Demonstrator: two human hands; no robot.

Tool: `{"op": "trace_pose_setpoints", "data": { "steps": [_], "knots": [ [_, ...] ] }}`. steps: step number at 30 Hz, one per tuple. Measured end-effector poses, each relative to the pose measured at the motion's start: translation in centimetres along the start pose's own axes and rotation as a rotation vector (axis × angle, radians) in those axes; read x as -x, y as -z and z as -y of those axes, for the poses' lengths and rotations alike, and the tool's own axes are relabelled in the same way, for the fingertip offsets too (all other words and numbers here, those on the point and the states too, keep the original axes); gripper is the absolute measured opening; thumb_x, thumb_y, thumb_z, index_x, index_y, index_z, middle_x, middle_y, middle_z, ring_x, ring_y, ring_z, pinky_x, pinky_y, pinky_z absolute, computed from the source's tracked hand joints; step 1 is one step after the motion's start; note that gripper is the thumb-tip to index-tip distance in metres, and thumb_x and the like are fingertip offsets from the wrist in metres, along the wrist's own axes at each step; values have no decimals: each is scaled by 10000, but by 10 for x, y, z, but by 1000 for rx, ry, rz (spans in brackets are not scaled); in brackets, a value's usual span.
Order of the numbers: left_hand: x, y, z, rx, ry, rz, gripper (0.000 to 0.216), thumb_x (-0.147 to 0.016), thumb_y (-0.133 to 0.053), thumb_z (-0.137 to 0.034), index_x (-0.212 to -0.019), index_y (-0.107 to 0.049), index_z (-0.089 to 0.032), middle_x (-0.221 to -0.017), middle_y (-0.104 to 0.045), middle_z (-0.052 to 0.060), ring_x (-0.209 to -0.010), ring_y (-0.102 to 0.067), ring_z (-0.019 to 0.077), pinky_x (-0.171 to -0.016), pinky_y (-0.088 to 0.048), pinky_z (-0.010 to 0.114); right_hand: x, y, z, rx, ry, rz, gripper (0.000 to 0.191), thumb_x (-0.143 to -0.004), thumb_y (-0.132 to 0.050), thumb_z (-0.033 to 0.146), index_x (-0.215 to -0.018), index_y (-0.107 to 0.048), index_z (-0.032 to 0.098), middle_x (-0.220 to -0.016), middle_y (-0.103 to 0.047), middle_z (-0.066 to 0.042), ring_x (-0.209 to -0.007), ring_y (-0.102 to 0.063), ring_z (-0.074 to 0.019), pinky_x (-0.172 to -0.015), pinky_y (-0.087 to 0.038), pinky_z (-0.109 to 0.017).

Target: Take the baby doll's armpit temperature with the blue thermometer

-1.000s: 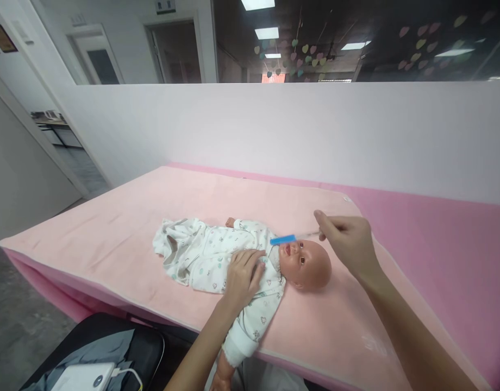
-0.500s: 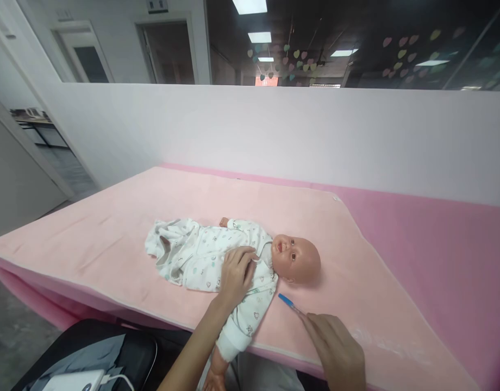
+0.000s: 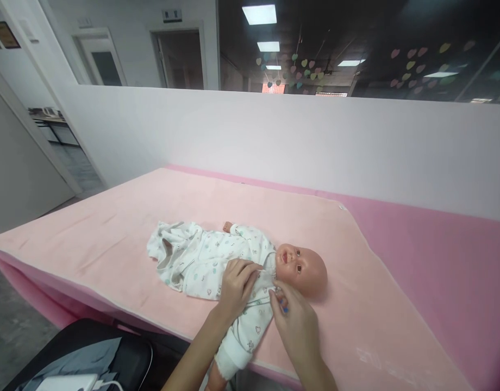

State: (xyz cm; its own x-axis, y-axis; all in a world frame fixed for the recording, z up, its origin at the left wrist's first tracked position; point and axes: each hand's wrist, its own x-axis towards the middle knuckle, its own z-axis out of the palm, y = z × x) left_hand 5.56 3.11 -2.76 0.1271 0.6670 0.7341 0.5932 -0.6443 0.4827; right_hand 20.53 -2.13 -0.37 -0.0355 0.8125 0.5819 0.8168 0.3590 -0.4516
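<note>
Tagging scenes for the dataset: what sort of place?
Probably a training room, perhaps for infant care: a baby doll lies on a pink-covered table, and heart decorations show at the window behind.

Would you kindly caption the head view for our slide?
Left hand on a clothed doll; right hand, holding something blue, beside its head.

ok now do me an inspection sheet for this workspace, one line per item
surface: pale pink cover over a darker pink layer
job's things: baby doll on its back in printed white clothing; blue item, mostly hidden
clutter: grey cloth and white device on black chair
hands: left hand on the clothing; right hand near the collar, closed around the blue item
cables: white cable at the device
surroundings: white wall, dark window above
</note>
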Motion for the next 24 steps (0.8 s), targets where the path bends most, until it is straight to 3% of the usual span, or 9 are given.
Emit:
{"op": "trace_pose_setpoints", "data": {
  "steps": [3, 8, 15, 24],
  "knots": [
    [2, 0, 1, 4, 23, -42, 200, -892, -449, -189, -1005, -612, -213, -919, -604, 51, -844, -536, 163, -744, -422, 316, -17, -22, 13, -167, -99, 20, 251, -863, -449, 287, -1037, -595, 180, -728, -661, -20, -553, -590, -128, -541, -462, -230],
    [3, 1, 2, 23, 49, -30, 197, -885, -454, -181, -992, -617, -206, -889, -601, 50, -815, -540, 163, -735, -421, 321, -29, -47, 15, -328, -218, -24, 263, -840, -454, 255, -1044, -589, 158, -762, -658, -41, -585, -596, -128, -548, -484, -226],
    [2, 4, -2, 34, 57, 24, 184, -872, -454, -135, -969, -595, -200, -883, -587, 40, -820, -521, 165, -743, -395, 326, -18, -58, 7, -403, -231, -163, 241, -833, -506, 262, -1018, -602, 141, -584, -576, 2, -483, -528, -106, -492, -470, -207],
    [0, 4, -6, 70, 98, 95, 168, -887, -371, -97, -919, -513, -182, -877, -567, 48, -834, -493, 176, -753, -370, 344, -15, -58, 7, -398, -274, -136, 212, -816, -549, 265, -987, -608, 155, -636, -613, -11, -515, -554, -110, -510, -482, -210]
  ]
}}
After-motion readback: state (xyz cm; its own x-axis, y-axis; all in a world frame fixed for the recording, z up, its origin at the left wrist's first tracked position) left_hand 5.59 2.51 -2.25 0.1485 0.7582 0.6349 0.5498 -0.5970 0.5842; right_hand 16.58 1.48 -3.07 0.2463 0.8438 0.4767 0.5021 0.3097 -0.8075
